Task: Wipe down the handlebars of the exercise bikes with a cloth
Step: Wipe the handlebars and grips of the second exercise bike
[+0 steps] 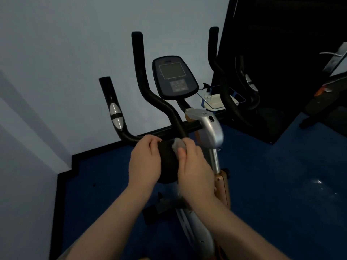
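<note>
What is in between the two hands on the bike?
In the head view, a dark pad lies between the left hand and right hand.

Both hands sit on the handlebar (150,102) below the console (174,77), left hand (145,162) left of the right hand (195,166), cloth (178,144) between them. A tray (216,102) lies right of the console, the wall (65,62) behind.

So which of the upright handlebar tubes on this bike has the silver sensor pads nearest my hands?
The outer left upright, the shorter one nearest the wall; its silver pads face the camera. The taller inner tube beside it is plain black.
</note>
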